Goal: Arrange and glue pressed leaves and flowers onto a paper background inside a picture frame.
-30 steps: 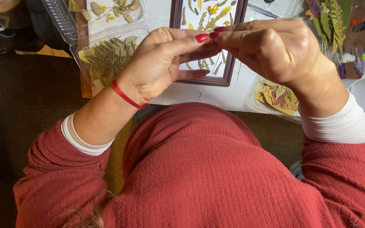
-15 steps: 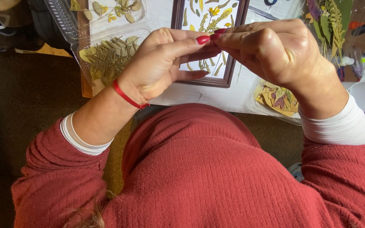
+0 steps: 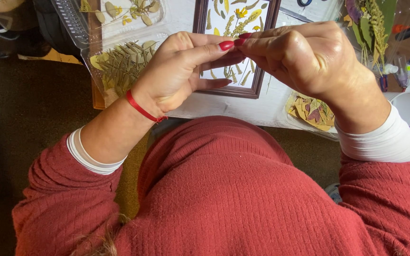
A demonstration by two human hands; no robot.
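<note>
Head view. Left hand (image 3: 179, 71) and right hand (image 3: 304, 59) — raised together above the dark wooden frame (image 3: 257, 71), fingertips meeting in a tight pinch; whatever the grip holds is too small to tell. Frame lies on the white bench (image 3: 262, 106), pressed leaves and yellow flowers laid inside. Left of it: clear plastic tray of pressed fern leaves (image 3: 119, 64). Right, near the bench edge — a dish of red and tan leaf pieces (image 3: 312, 111).
</note>
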